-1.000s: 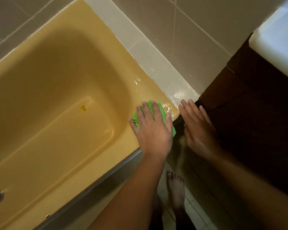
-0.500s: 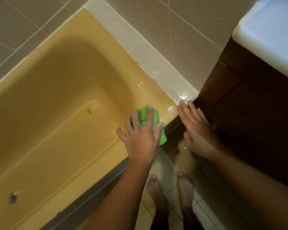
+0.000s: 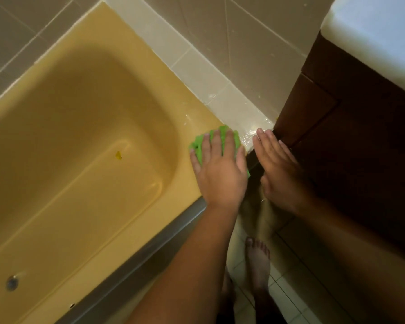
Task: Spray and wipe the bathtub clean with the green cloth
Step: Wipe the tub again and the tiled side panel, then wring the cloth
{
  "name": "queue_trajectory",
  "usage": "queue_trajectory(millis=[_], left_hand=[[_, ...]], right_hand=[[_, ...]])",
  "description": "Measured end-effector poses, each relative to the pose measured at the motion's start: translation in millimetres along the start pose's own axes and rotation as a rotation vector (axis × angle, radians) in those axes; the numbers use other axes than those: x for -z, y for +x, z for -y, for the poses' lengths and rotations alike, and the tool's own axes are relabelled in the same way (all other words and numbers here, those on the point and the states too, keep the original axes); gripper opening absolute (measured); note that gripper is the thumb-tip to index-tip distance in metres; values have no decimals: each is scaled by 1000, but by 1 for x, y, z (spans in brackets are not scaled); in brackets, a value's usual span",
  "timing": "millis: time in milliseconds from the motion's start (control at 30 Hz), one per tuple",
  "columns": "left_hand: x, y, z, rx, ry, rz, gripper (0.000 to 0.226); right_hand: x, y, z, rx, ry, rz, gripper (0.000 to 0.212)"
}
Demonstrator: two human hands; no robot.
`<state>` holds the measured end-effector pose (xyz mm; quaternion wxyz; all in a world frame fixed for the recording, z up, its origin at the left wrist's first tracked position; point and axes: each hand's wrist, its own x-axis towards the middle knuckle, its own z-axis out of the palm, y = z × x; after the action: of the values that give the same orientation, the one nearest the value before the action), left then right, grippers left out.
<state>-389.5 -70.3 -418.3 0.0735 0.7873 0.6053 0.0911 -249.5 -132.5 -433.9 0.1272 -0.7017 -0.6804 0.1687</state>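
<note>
bathroom, seen from above, one moment.

- bathtub [image 3: 126, 40]: yellow, with a broad flat rim. the rim's near right corner carried wet glints.
- green cloth [image 3: 197, 146]: lay bunched on the bathtub rim at its near right corner, just short of the rim's right edge. it was mostly covered, with green showing past the fingertips and at the little-finger side.
- left hand [image 3: 220, 171]: was spread flat, palm down, fingers straight and slightly fanned. it pressed on the green cloth and was not curled round it.
- right hand [image 3: 278, 169]: was open with fingers straight and close together, and held nothing. it lay off the rim's right edge, just beside the left hand. its fingertips reached the near end of the ledge. whether it touched the cabinet could not be told.
- drain [image 3: 11, 282]: round and metal, in the tub floor at the near left end.
- speck [image 3: 118, 155]: small and dark yellow, on the tub floor toward the right end.
- ledge [image 3: 197, 69]: pale tile along the tub's far right edge, wet at its near end.
- cabinet [image 3: 337, 136]: dark wood, right of the ledge, under a white countertop [image 3: 379, 38].
- foot [image 3: 257, 260]: bare, on the tiled floor [image 3: 285, 300] below the hands.
</note>
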Motion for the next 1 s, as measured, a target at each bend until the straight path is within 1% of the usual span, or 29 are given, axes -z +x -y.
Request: queue_trajectory(millis=[100,200,333,400,433,500,533,600,667,733,767,800,833,867,967,1000], left_hand=[[-1,-1,-5,-144,35,53,51],[2,-7,4,-284,51,94,49],[15,-23,46,-526,41,166,42],[24,-28,73,-580,-18,168,42],[29,-29,84,-580,-66,172,42],[34,-28,94,-528,-167,174,43],[34,-24,94,-474,-217,171,43],[29,-4,87,-310,-304,154,43],[22,28,74,-90,-363,115,46],[19,58,58,107,-332,60,52],[18,65,48,172,-272,54,54],[17,63,37,201,-204,71,55],[17,54,26,180,-144,93,57],[18,40,18,105,-108,110,57],[22,-3,19,-259,-40,175,54],[23,-8,28,-349,-25,199,53]], right_hand=[[2,0,-1,-6,31,3,100],[7,-3,-4,-4,48,4,96],[11,-3,-2,17,13,18,98],[12,-1,1,13,2,20,99],[12,0,2,9,-1,23,100],[12,1,4,3,-2,28,100],[11,2,5,0,5,30,100],[9,2,6,-12,28,37,100],[8,3,6,-23,52,43,101],[9,4,5,-24,67,55,102],[9,4,5,-25,67,63,103],[10,4,5,-29,70,69,104],[10,4,5,-35,77,72,105],[9,4,5,-41,90,75,106],[8,5,4,-54,139,69,107],[8,5,4,-49,144,66,107]])
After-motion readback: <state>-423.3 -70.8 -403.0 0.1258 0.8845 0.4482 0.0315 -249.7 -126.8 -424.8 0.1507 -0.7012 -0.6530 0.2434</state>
